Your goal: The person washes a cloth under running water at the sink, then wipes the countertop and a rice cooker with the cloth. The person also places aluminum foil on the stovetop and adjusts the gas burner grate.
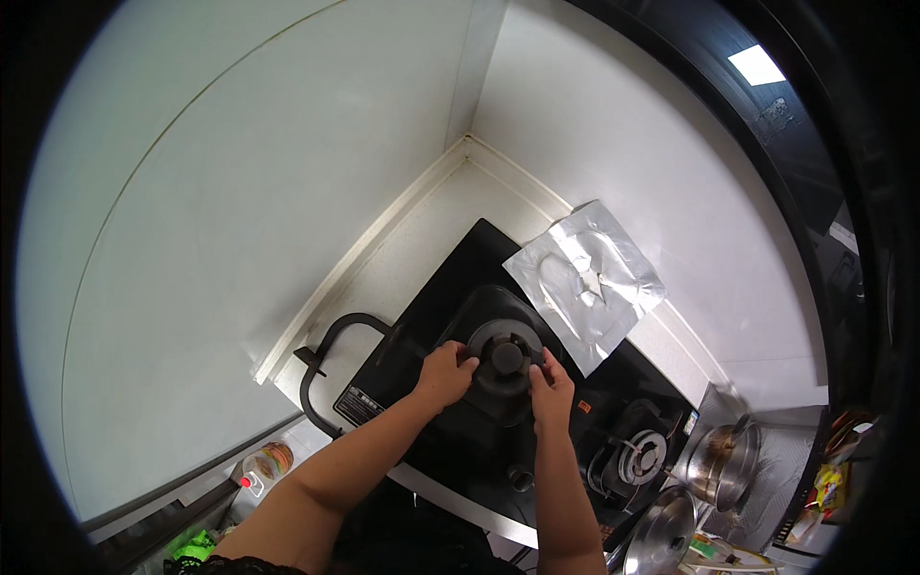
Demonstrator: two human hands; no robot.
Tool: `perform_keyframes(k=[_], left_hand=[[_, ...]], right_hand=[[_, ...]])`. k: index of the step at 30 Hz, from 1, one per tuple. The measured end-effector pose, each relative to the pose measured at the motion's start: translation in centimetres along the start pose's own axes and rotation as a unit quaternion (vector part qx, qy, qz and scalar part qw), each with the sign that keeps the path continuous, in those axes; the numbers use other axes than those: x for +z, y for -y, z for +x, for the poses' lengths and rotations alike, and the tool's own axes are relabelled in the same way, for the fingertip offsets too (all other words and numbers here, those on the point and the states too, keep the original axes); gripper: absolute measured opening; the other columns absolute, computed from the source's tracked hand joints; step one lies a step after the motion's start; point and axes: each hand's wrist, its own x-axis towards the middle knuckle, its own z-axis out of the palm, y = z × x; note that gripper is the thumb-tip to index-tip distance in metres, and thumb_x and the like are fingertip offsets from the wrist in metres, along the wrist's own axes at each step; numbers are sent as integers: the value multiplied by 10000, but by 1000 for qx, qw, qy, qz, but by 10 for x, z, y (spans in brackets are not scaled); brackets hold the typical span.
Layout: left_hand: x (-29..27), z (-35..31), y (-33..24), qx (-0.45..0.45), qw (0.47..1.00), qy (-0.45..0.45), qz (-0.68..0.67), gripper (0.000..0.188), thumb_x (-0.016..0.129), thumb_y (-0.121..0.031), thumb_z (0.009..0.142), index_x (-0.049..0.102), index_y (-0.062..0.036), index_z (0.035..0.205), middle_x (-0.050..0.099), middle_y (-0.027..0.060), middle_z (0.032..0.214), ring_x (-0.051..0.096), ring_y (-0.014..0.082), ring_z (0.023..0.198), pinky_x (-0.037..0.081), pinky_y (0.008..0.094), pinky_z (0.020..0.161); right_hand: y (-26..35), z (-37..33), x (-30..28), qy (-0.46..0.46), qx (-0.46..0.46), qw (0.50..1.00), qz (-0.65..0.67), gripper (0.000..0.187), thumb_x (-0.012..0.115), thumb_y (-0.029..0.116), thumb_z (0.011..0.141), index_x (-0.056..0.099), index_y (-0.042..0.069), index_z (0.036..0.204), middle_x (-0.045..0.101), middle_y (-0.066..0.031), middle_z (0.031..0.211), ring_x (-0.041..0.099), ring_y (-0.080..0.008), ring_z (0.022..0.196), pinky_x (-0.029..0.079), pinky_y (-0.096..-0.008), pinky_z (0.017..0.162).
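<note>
Both my hands are at the left burner of a black gas hob (402,335). With thumb and fingers pinched, my left hand (446,377) grips the left rim of a dark round burner drip tray (494,386). On the opposite side, my right hand (552,391) pinches its right rim. A black burner head (507,358) sits in the middle of the tray. Just beyond my right hand, a square sheet of aluminium foil (618,287) with a torn hole near its middle rests over the hob's back edge and against the wall.
A black pot stand (309,395) lies tilted off the hob's left edge. The other burner (643,457), a metal pot (724,465) and a round metal lid (663,537) are on the right. An oil bottle (268,464) stands lower left. White walls meet behind the hob.
</note>
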Motion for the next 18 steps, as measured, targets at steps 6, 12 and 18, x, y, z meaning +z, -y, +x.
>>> perform_keyframes(k=[6,12,18], left_hand=[[2,-1,2,12,1000,-10,21,385,629,-204,866,546,25,1164,616,195,1055,617,300,943,492,373,799],[-1,-6,-9,31,997,-19,61,388,630,-189,874,532,25,1182,627,175,1031,638,276,899,513,362,757],[-7,-3,-11,86,987,-39,127,365,644,-187,861,561,30,1143,645,172,996,659,263,834,523,359,744]], right_hand=[[13,-21,11,-37,66,995,66,370,589,136,909,565,48,1268,636,-41,1046,604,-100,868,493,-226,655],[6,-14,9,-36,49,997,45,415,619,138,892,553,20,1284,640,-28,968,578,-68,737,476,-202,580],[3,-25,15,-56,55,996,37,444,603,189,910,524,43,1321,623,-30,916,572,-77,714,491,-218,543]])
